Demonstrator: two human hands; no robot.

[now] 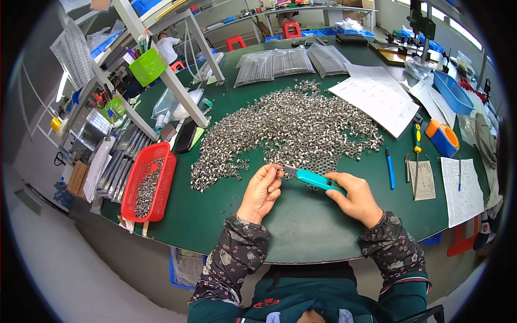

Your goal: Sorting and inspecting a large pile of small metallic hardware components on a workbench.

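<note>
- Left hand [261,194], frame centre: thumb and forefinger pinching one small metal ring [278,170], presumably to steady it by the blade [290,169]; contact we cannot tell.
- Right hand [353,196], right of centre: fingers wrapped around a teal knife [318,179], seemingly for control.
- Heap of rings [280,126], mid-frame: within reach, we judge.
- Red basket [166,185], lower left: more small metal pieces [148,191].
- Green tabletop [307,231]; red stool [291,29], upper centre.
</note>
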